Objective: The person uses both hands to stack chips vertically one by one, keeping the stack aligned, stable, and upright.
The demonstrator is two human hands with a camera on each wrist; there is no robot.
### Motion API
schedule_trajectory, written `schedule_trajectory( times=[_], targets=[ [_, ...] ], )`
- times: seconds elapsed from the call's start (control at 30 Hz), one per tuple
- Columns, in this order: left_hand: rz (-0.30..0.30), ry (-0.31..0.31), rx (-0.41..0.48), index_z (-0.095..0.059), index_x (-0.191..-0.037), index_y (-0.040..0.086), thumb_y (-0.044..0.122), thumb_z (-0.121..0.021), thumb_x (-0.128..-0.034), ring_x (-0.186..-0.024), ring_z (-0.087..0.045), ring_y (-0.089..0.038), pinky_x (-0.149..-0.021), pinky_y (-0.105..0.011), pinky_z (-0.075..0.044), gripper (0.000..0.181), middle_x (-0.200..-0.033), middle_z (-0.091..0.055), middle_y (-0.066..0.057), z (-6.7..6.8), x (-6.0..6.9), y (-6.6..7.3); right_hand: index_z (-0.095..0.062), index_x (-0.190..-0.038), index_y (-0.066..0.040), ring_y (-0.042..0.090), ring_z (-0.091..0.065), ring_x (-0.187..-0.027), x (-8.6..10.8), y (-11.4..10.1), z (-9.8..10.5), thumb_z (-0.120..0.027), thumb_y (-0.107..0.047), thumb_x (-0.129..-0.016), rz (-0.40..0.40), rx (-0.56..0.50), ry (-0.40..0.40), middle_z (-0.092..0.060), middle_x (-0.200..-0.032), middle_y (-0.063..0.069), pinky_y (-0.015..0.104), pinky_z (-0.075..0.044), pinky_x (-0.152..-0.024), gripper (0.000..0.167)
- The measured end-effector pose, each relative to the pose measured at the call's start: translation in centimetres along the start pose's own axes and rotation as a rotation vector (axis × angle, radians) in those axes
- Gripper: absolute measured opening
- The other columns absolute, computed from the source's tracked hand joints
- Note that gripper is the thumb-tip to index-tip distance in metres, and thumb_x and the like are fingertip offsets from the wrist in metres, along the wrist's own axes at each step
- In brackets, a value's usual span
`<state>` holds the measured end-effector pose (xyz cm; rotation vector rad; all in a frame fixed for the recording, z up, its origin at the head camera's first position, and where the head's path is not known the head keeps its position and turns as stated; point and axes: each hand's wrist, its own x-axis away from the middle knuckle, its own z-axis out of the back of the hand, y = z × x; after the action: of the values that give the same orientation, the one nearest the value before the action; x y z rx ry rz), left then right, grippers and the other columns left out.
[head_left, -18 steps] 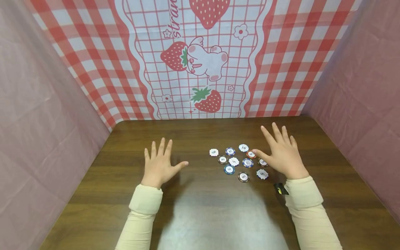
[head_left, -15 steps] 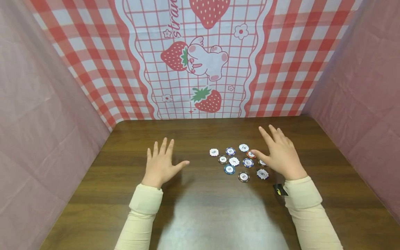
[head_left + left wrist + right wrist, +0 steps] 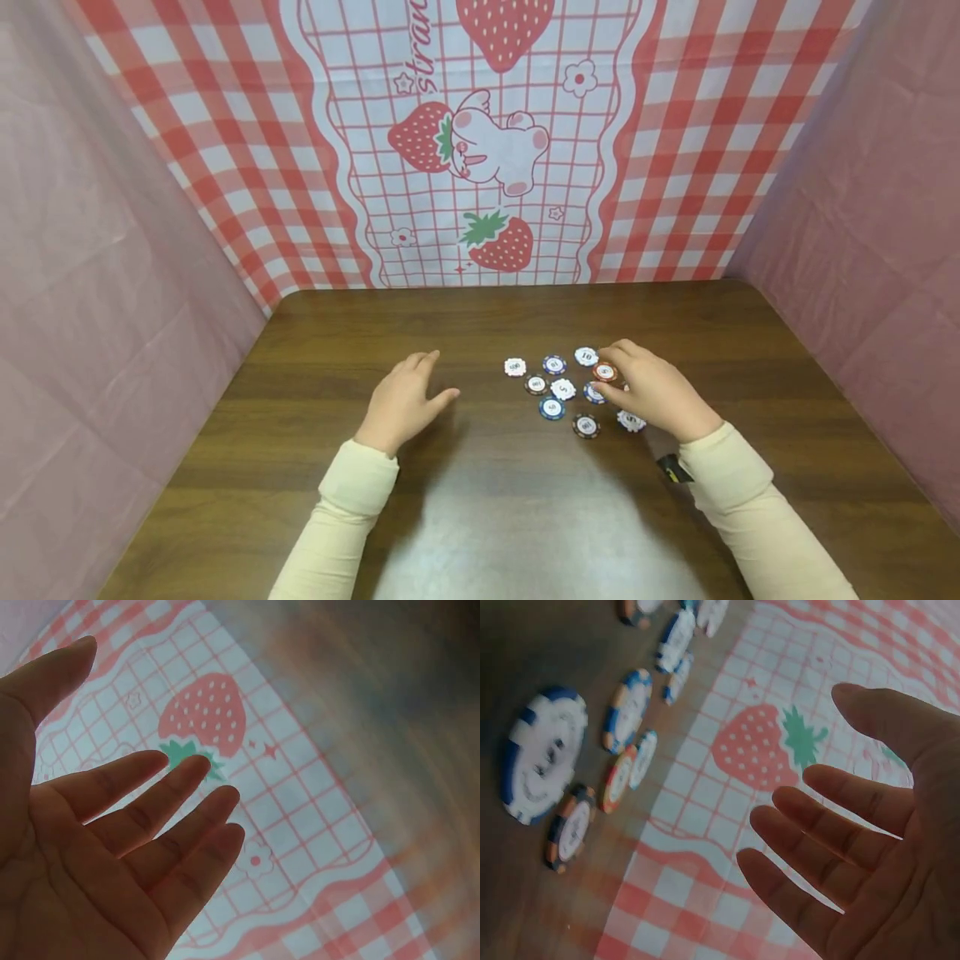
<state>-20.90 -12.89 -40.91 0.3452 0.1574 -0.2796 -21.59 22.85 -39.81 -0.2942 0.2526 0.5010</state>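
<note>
Several poker chips lie flat on the brown wooden table (image 3: pixel 480 483), right of the middle. Among them are a white chip marked 10 (image 3: pixel 587 357), a red chip (image 3: pixel 604 372), a blue-green chip (image 3: pixel 552 407) and a black chip (image 3: pixel 586 426). My right hand (image 3: pixel 660 396) hovers over the right side of the group, fingers relaxed and holding nothing. It partly covers the white-and-blue chip (image 3: pixel 632 421) and hides another. To the left of the chips, my left hand (image 3: pixel 405 400) is held above the table, fingers loosely bent, with nothing in it.
A strawberry-print checked cloth (image 3: pixel 480 150) hangs at the table's back edge. Pink cloth walls stand at the left (image 3: pixel 97 292) and right (image 3: pixel 862 250). A small black item with a yellow mark (image 3: pixel 673 468) is at the right cuff.
Both hands have come down, their spread fingers now closer together and more bent. The right hand has shifted left over the chips, and the left hand slightly right. The chips have not moved.
</note>
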Motion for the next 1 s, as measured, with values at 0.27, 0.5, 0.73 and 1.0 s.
schedule_trajectory(
  times=[0.27,0.5,0.73,1.0],
  targets=[
    [-0.056,-0.039,0.042,-0.053,-0.136,0.003,0.043,-0.071,-0.0851,-0.124,-0.056,-0.035,-0.102,-0.048,-0.046,0.067,-0.136,-0.057,-0.017,-0.8,0.2,1.3,-0.068,-0.112,-0.002,0.013,-0.058,-0.075,0.2,-0.8,-1.5,-0.080,-0.027,-0.078,0.110,0.029,-0.118,-0.064,-0.100,0.009,0.037,-0.052,-0.070,0.044],
    [-0.126,-0.114,0.069,-0.057,-0.131,0.003,0.040,-0.071,-0.0856,-0.121,-0.058,-0.031,-0.100,-0.044,-0.048,0.060,-0.130,-0.060,-0.014,-1.6,0.6,2.3,-0.068,-0.104,-0.006,0.007,-0.050,-0.066,0.3,-1.4,-2.4,-0.080,-0.029,-0.076,0.125,0.061,-0.239,-0.060,-0.087,0.002,0.034,-0.048,-0.062,0.038],
    [-0.228,-0.175,0.066,-0.060,-0.126,0.001,0.037,-0.073,-0.0852,-0.111,-0.062,-0.027,-0.097,-0.040,-0.049,0.056,-0.120,-0.064,-0.012,-2.5,0.8,3.1,-0.070,-0.094,-0.012,0.008,-0.052,-0.067,0.2,-1.5,-3.0,-0.079,-0.022,-0.072,0.161,0.069,-0.282,-0.058,-0.082,-0.001,0.029,-0.047,-0.061,0.025],
    [-0.296,-0.225,0.064,-0.064,-0.118,0.002,0.032,-0.073,-0.0854,-0.099,-0.063,-0.020,-0.090,-0.036,-0.051,0.046,-0.109,-0.066,-0.008,-3.4,0.9,3.7,-0.069,-0.086,-0.011,0.008,-0.046,-0.063,0.1,-1.5,-3.6,-0.075,-0.014,-0.070,0.184,0.056,-0.296,-0.053,-0.077,-0.001,0.026,-0.043,-0.058,0.018]
  ],
)
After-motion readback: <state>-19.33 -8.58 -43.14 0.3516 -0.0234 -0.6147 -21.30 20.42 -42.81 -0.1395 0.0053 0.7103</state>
